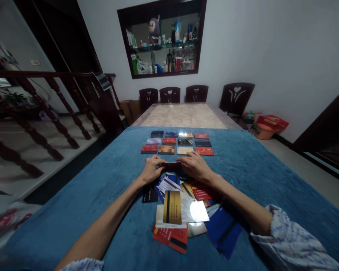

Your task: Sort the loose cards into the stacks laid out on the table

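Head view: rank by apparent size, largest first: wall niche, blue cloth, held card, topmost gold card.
1. Blue cloth
2. Wall niche
3. Topmost gold card
4. Held card, seen nearly edge-on

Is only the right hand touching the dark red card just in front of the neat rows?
No: the left hand has its fingers at one end of the dark red card, the right hand at the other.
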Motion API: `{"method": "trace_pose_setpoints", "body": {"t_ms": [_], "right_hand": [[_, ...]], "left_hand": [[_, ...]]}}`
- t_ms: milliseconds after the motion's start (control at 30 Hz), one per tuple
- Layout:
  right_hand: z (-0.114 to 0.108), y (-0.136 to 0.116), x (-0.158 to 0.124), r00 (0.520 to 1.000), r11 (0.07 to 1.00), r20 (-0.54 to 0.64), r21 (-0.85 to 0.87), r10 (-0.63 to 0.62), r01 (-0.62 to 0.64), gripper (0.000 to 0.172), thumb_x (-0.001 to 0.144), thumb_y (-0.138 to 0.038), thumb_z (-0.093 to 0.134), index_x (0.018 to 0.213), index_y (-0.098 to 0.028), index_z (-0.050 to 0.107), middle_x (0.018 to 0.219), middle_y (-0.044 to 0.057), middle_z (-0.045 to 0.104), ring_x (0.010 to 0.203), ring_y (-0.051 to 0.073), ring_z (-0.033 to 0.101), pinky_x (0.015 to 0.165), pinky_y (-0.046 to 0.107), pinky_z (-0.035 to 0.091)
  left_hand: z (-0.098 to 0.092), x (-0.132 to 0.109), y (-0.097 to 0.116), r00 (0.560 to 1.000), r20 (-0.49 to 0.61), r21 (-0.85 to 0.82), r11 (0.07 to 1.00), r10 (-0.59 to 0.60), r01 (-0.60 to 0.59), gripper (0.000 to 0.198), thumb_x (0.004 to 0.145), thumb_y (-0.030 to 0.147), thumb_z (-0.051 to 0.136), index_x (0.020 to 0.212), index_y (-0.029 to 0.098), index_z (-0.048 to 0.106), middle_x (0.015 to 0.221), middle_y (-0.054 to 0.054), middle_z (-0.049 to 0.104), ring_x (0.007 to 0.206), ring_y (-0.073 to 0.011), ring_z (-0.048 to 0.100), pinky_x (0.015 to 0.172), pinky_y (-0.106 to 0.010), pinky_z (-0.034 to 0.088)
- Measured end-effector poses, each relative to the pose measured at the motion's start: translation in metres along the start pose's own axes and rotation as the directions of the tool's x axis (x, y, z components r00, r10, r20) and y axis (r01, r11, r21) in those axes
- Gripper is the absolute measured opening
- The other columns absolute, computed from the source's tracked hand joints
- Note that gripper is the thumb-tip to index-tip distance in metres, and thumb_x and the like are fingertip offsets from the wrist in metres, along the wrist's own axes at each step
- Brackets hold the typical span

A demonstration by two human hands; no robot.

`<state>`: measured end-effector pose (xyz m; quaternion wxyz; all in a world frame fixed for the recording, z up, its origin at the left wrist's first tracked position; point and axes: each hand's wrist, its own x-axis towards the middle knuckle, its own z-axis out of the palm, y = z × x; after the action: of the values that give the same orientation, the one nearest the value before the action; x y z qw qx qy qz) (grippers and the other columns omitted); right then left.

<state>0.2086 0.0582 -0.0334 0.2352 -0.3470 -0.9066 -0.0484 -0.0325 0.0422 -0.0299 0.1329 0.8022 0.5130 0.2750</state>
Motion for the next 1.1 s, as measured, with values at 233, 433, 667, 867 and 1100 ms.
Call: {"method": "trace_pose_setpoints", "body": {"t_ms": [233, 433, 667, 867, 1100], "right_hand": [[0.004, -0.001, -0.001, 0.997, 0.997, 0.021, -0.018, 0.074, -0.074, 0.029, 0.092, -0.014, 0.051, 0.116, -0.02, 0.066, 0.101, 0.009, 0.074, 0.097, 0.024, 0.056, 0.089, 0.035, 0.036], [0.005, -0.002, -0.001, 0.993, 0.993, 0.04, -0.032, 0.114, -0.113, 0.029, 0.091, -0.012, 0.053, 0.117, -0.019, 0.065, 0.101, 0.008, 0.074, 0.097, 0.023, 0.058, 0.088, 0.034, 0.036], [0.006, -0.003, -0.002, 0.987, 0.989, 0.065, -0.01, 0.149, -0.149, 0.035, 0.087, -0.011, 0.06, 0.122, -0.02, 0.061, 0.104, 0.008, 0.073, 0.1, 0.023, 0.06, 0.09, 0.033, 0.038], [0.005, -0.005, -0.001, 0.977, 0.984, 0.126, 0.025, 0.173, -0.177, 0.045, 0.085, -0.012, 0.063, 0.129, -0.018, 0.054, 0.106, 0.009, 0.072, 0.099, 0.022, 0.062, 0.09, 0.034, 0.038], [0.009, -0.005, -0.002, 0.972, 0.98, 0.144, 0.04, 0.187, -0.194, 0.051, 0.085, -0.015, 0.062, 0.134, -0.018, 0.049, 0.118, 0.011, 0.07, 0.106, 0.025, 0.061, 0.09, 0.035, 0.036]], "left_hand": [[0.003, -0.001, -0.002, 0.997, -0.075, -0.033, 0.999, -0.01, 0.008, 0.038, 0.08, 0.006, 0.064, 0.114, 0.021, 0.068, 0.1, -0.004, 0.07, 0.1, -0.0201, 0.065, 0.099, -0.037, 0.047], [0.005, -0.002, -0.003, 0.996, -0.085, -0.029, 1.0, -0.01, 0.007, 0.032, 0.081, 0.006, 0.058, 0.109, 0.021, 0.06, 0.093, -0.001, 0.071, 0.094, -0.0194, 0.066, 0.095, -0.037, 0.047], [0.007, -0.003, -0.007, 0.997, -0.082, -0.013, 1.0, 0.011, -0.012, 0.028, 0.082, 0.009, 0.056, 0.107, 0.022, 0.059, 0.095, -0.002, 0.07, 0.093, -0.0199, 0.066, 0.093, -0.036, 0.048], [0.01, -0.003, -0.009, 0.998, -0.055, -0.022, 1.0, -0.001, 0.0, 0.037, 0.08, 0.008, 0.056, 0.114, 0.022, 0.057, 0.097, -0.002, 0.069, 0.094, -0.0199, 0.065, 0.094, -0.037, 0.048], [0.012, -0.003, -0.009, 1.0, -0.025, 0.009, 1.0, 0.013, -0.013, 0.049, 0.076, 0.007, 0.059, 0.122, 0.021, 0.053, 0.106, -0.005, 0.066, 0.1, -0.0219, 0.063, 0.096, -0.039, 0.046]]}}
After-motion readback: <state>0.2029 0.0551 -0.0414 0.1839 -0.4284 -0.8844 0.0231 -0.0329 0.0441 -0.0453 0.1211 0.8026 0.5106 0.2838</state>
